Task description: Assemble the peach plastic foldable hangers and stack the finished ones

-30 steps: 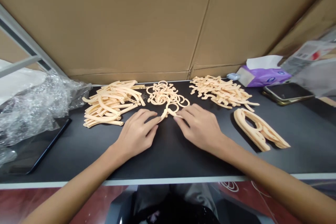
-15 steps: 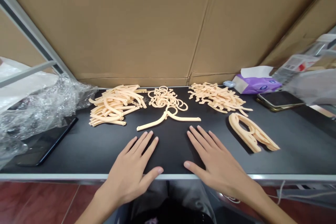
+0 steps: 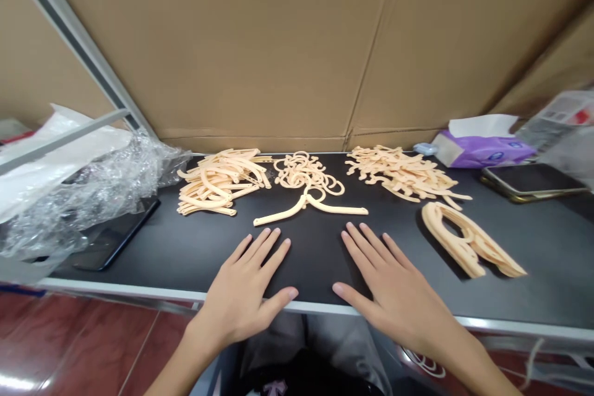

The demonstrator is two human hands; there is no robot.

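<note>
My left hand [image 3: 248,284] lies flat at the front of the black tabletop [image 3: 315,253], fingers spread and holding nothing. My right hand [image 3: 387,288] rests the same way, palm down. Just beyond the fingertips is a cream folding hanger [image 3: 304,199], its two arms spread out and its hook end towards the pile behind. Left of it sits a pile of long curved hanger arms [image 3: 218,182]. Behind it are loose hanger hooks [image 3: 304,170]; to the right is another pile of hanger arms [image 3: 401,170]. Several folded hangers [image 3: 457,238] lie stacked right of my right hand.
Clear plastic wrap [image 3: 97,198] covers part of a dark tablet-like device [image 3: 118,238] at left. At the back right are a purple tissue pack [image 3: 487,148] and a phone [image 3: 533,179] lying on another flat item. A cardboard wall [image 3: 255,49] stands behind the table.
The view has turned slightly left and tilted, so the things on the table appear shifted to the right. Both hands stay flat on the table, and the hanger lies as before.
</note>
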